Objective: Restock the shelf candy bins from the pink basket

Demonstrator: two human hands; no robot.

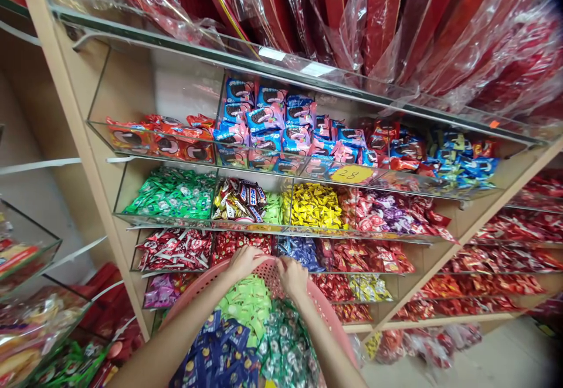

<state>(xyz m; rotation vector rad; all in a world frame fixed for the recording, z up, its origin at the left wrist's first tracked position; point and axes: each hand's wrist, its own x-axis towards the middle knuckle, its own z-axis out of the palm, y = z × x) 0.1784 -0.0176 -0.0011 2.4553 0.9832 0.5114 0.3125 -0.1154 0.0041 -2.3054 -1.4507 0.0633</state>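
My left hand [246,262] and my right hand [292,272] are side by side at the far rim of a round pink basket [331,313] with small holes in its wall. Fingers of both hands curl over that rim and close on it. Inside the basket lie wrapped candies in separate heaps: light green candies [248,301] at the far side, dark blue candies [220,350] at the near left, and dark green candies [288,341] at the right. A bit of yellow shows at the bottom edge. My forearms cover parts of the basket.
Ahead rises a wooden rack with glass-fronted shelves. Green candies [173,193], chocolate bars [246,194] and yellow candies [315,205] fill the middle shelf. Blue-and-pink packets [266,118] sit above, near a yellow price tag [352,174]. Red plastic-wrapped goods [343,7] hang over the top.
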